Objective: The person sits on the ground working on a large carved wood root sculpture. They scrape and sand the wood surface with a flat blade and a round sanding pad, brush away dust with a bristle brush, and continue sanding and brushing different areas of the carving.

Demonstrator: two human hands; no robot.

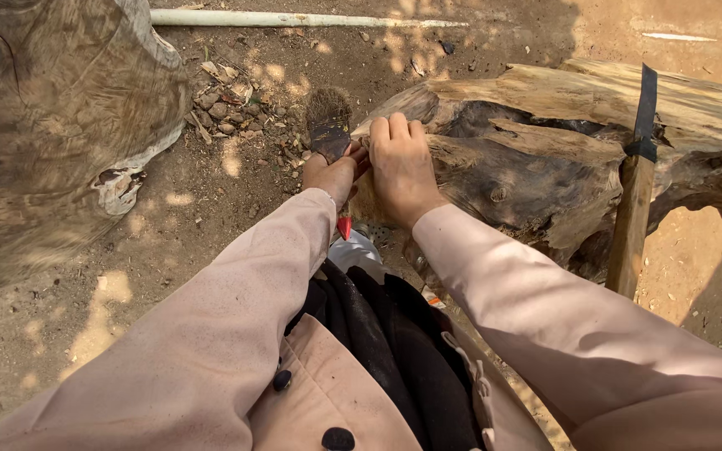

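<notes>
My left hand (333,171) grips a worn paintbrush (328,124) with dusty bristles pointing up and away; its red handle tip sticks out below the hand. My right hand (401,163) rests palm-down on the left end of a large weathered piece of driftwood-like log (536,159), fingers curled over its top edge. The two hands touch each other at the log's end. Both arms wear pale pink sleeves.
A big flat wood slab (52,117) lies at the left. A white pipe (294,18) lies on the dirt at the top. A long tool with a wooden handle and dark blade (638,175) leans on the log. Small stones (227,104) sit on the ground.
</notes>
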